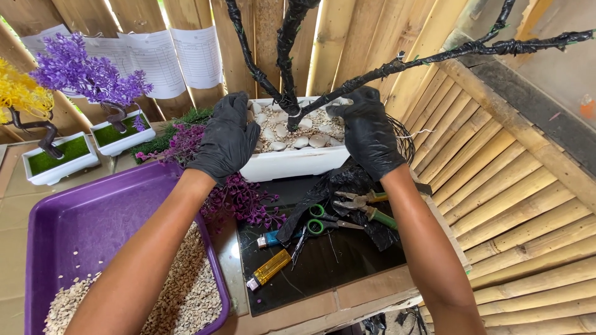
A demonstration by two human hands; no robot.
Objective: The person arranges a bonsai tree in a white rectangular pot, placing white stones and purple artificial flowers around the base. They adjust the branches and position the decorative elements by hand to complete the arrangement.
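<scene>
A white rectangular planter (292,164) filled with pale stones and gravel stands at the back of the table. A bare artificial tree (287,56) wrapped in black tape rises from it, with branches spreading up and right. My left hand (225,138), in a black glove, rests on the planter's left end. My right hand (367,131), also gloved in black, grips the planter's right end beside the lowest branch. Purple artificial foliage (239,201) lies under my left wrist.
A purple tray (74,214) with gravel sits front left. Green-handled scissors (320,226), pliers (366,208), a yellow lighter (270,268) and a blue lighter (268,239) lie on the dark mat. Finished purple (93,74) and yellow (22,93) mini trees stand far left. Bamboo wall runs right.
</scene>
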